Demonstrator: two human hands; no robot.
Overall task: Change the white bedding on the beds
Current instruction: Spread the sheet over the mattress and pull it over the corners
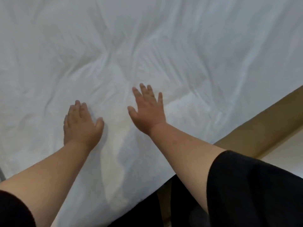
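Note:
White bedding (pixel 164 46) covers the bed and fills most of the head view, creased with folds that gather toward the middle. My left hand (pixel 82 123) lies flat on the sheet, fingers straight and close together, thumb out to the right. My right hand (pixel 147 110) is a little farther out on the sheet, palm down with fingers spread. Neither hand holds anything. Both forearms are bare, with black sleeves at the bottom corners.
The bed's near edge runs diagonally from bottom centre up to the right. Beyond it on the right is a tan wooden surface (pixel 262 122) and pale floor (pixel 287 154). My black clothing (pixel 180 210) is against the bed edge at the bottom.

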